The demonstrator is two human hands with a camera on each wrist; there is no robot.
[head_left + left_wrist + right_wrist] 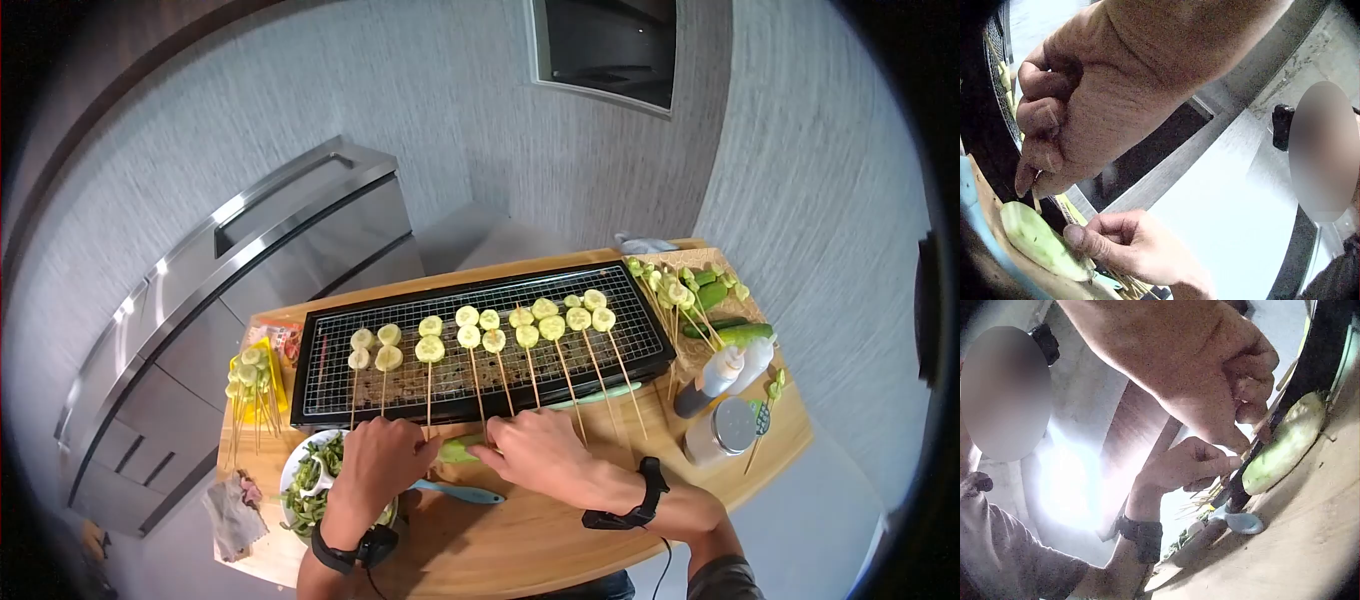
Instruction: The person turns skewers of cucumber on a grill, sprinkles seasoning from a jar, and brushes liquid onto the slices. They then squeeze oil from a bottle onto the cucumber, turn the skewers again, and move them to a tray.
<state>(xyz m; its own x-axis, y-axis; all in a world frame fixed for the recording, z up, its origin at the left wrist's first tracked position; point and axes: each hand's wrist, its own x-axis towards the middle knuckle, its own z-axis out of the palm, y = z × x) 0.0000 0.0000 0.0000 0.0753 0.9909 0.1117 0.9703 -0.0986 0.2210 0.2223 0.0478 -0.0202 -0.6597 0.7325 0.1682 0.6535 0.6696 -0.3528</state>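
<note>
Several wooden skewers threaded with round green squash slices lie across a black grill, their bare ends reaching over its front edge. At those ends, my left hand curls its fingers and pinches a skewer stick between thumb and finger. To its right my right hand is curled as well, with thumb and fingertips pinching a thin skewer stick. A peeled pale green squash piece lies on the table beneath the hands. Near it rests a light blue-handled utensil.
A white bowl of green peelings sits left of my left forearm. More skewers lie on a yellow packet at left and a board at right. Squeeze bottles and a lidded jar stand at right.
</note>
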